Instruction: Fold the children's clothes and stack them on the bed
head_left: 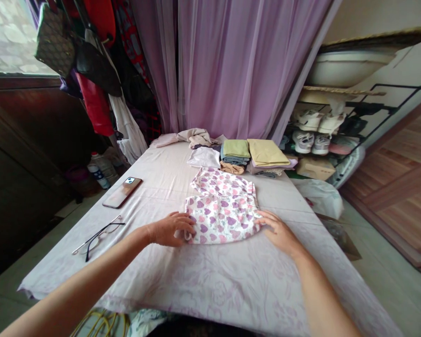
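A small white garment printed with pink and purple hearts (222,208) lies partly folded on the cloth-covered table (210,276). My left hand (171,228) curls round the garment's near-left edge, fingers closed on the fabric. My right hand (279,230) rests at the near-right corner with fingers pressed on the cloth edge. Both forearms reach in from the bottom of the head view.
A phone (122,192) and glasses (98,236) lie at the table's left. Folded clothes (254,154) are stacked at the far side before a purple curtain (238,65). Bags and clothes (91,61) hang at the left; a shoe rack (319,131) stands right.
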`<state>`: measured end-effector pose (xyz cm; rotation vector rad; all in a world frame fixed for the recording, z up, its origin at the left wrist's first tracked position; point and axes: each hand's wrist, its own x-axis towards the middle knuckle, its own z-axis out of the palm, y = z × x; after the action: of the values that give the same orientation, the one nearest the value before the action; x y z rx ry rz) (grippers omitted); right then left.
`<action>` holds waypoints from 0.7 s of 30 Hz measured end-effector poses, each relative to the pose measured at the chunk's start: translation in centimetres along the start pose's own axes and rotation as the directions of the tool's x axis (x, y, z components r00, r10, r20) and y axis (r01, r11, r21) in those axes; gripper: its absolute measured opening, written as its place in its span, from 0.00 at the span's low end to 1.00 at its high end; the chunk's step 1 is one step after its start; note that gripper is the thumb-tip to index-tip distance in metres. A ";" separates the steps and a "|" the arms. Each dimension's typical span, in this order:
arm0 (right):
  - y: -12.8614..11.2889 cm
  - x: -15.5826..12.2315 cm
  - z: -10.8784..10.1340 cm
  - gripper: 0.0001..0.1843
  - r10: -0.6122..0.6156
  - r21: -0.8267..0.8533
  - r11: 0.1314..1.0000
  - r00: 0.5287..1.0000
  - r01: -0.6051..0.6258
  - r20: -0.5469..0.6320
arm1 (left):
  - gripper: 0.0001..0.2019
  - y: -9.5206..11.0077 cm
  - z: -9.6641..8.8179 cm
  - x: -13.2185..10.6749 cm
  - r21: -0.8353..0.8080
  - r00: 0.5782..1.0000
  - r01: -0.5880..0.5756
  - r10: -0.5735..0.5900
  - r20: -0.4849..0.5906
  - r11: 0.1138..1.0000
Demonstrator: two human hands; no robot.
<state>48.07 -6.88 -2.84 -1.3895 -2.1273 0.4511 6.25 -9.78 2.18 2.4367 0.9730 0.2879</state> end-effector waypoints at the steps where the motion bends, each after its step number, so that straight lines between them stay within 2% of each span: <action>1: 0.5 -0.5 -0.1 0.25 0.003 -0.020 1.000 1.000 -0.002 0.011 | 0.21 0.0 0.1 0.1 0.010 1.000 0.014 -0.015 0.006 1.000; 4: 1.3 -1.2 0.4 0.28 0.006 -0.083 0.997 1.000 -0.005 0.008 | 0.15 0.1 0.3 0.5 0.029 0.999 0.030 -0.030 -0.011 0.999; 7: 1.4 -0.9 1.3 0.21 -0.005 -0.149 0.989 0.999 0.000 -0.038 | 0.08 0.0 0.5 0.9 0.023 0.999 0.033 -0.032 -0.041 0.999; 10: 1.1 -0.2 1.2 0.15 -0.037 -0.194 0.981 0.995 0.020 -0.089 | 0.10 -0.2 0.2 0.9 -0.019 0.995 0.049 -0.050 -0.082 0.999; 12: 0.8 0.1 0.7 0.15 -0.071 -0.209 0.977 0.992 0.048 -0.103 | 0.12 -0.3 -0.5 1.0 -0.077 0.985 0.076 -0.086 -0.147 0.994; 14: 0.4 0.3 0.0 0.14 -0.095 -0.211 0.974 0.993 0.079 -0.068 | 0.16 -0.3 -1.5 1.3 -0.174 0.966 0.117 -0.153 -0.207 0.978; 16: 0.0 0.5 -0.5 0.15 -0.096 -0.209 0.973 0.995 0.097 0.017 | 0.19 -0.4 -2.6 1.9 -0.292 0.943 0.152 -0.227 -0.244 0.944; 18: -0.2 0.6 -0.5 0.26 -0.076 -0.225 0.970 0.992 0.098 0.104 | 0.21 -0.6 -3.4 2.7 -0.394 0.919 0.160 -0.282 -0.276 0.905; 19: -0.3 0.6 -0.3 0.29 -0.066 -0.237 0.967 0.990 0.095 0.126 | 0.22 -0.7 -3.6 3.2 -0.433 0.908 0.156 -0.301 -0.292 0.888; 21: -0.4 0.9 -0.1 0.21 -0.066 -0.246 0.965 0.992 0.090 0.107 | 0.24 -0.9 -3.8 4.2 -0.492 0.895 0.135 -0.319 -0.312 0.860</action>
<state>47.60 -6.24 -2.33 -1.4372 -2.3761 0.2286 7.35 -4.95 4.99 1.8371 1.1910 0.8367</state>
